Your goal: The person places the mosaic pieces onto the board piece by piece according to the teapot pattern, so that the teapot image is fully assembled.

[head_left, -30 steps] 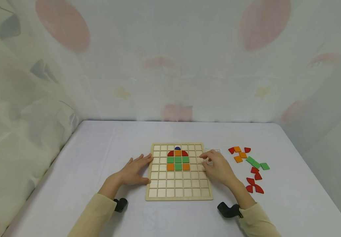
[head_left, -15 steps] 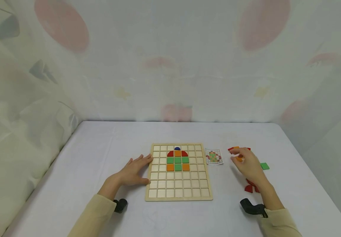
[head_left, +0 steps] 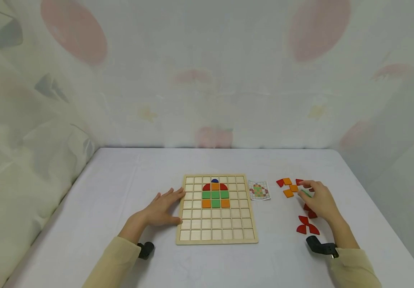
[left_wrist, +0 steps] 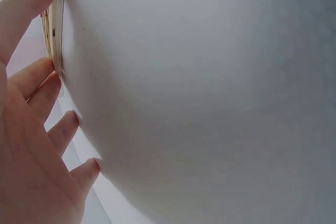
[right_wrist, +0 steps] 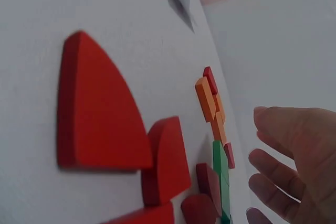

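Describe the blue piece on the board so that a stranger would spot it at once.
Find the wooden grid board on the white table and go to its far row. There sits the small blue piece, rounded side away, directly beyond an orange square that has a red piece on either side. It alone is blue, and no other coloured piece shares its row.

So the right hand [head_left: 320,200] has gone from the wooden board's [head_left: 217,242] right edge, past the orange tiles [head_left: 288,193], to over the green tiles [head_left: 305,193], mostly hiding them. The picture card [head_left: 259,190] it was blocking is totally visible now.
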Tool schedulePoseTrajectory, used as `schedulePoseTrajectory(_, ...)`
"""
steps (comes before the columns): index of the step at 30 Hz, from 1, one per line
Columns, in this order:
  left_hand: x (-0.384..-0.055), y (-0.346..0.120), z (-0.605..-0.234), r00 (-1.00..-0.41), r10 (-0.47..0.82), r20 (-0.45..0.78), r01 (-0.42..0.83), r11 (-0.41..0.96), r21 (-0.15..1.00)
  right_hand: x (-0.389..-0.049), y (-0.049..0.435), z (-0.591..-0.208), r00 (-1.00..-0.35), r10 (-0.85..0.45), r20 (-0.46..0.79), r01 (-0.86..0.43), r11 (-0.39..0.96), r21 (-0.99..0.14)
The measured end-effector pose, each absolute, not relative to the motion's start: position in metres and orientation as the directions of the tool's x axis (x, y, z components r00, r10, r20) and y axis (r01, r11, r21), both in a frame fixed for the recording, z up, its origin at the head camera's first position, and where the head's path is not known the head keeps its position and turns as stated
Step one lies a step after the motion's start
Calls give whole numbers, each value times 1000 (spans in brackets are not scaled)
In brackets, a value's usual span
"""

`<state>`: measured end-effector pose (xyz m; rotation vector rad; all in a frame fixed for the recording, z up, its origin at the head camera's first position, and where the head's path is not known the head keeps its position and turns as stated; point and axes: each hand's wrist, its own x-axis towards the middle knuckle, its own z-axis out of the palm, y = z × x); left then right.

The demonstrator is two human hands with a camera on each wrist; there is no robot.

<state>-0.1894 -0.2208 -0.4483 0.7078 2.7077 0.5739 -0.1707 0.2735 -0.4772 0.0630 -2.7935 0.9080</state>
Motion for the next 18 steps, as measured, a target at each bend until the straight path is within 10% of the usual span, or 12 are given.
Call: schedulePoseTrajectory(18, -188, -220, -446, -841, 511, -177, 390, 800, 456, -176, 280, -488, -996, 50, 75, 7, 875, -484)
